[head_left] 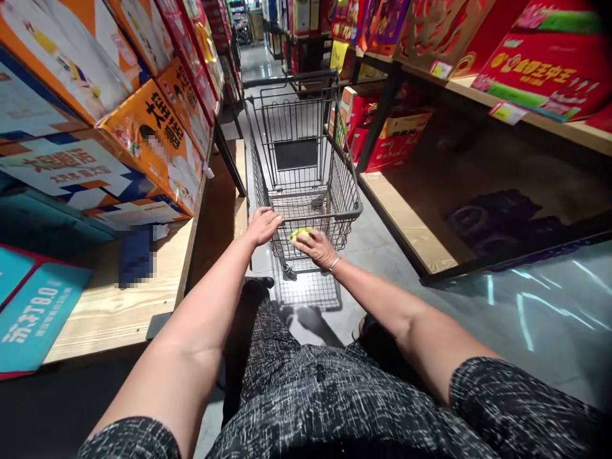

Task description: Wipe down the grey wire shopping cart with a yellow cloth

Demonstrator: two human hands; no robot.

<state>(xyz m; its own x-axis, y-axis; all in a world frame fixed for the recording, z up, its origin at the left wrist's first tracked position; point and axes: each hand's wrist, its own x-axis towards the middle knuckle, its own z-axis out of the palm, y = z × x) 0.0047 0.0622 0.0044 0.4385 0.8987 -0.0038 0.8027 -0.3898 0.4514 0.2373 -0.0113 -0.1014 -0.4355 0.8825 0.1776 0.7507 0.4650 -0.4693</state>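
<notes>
Yellow-green, an item (300, 234) is picked up but not set down, clasped by the right hand (317, 248); the left hand (264, 225) grips the cart handle (342, 216) at twelve o'clock.

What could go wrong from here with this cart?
The shopping cart might swing, since the left hand holds just one corner of its near end. It could then scrape the low wooden shelf close on the right. The yellow-green item might also slip from the right hand.
</notes>
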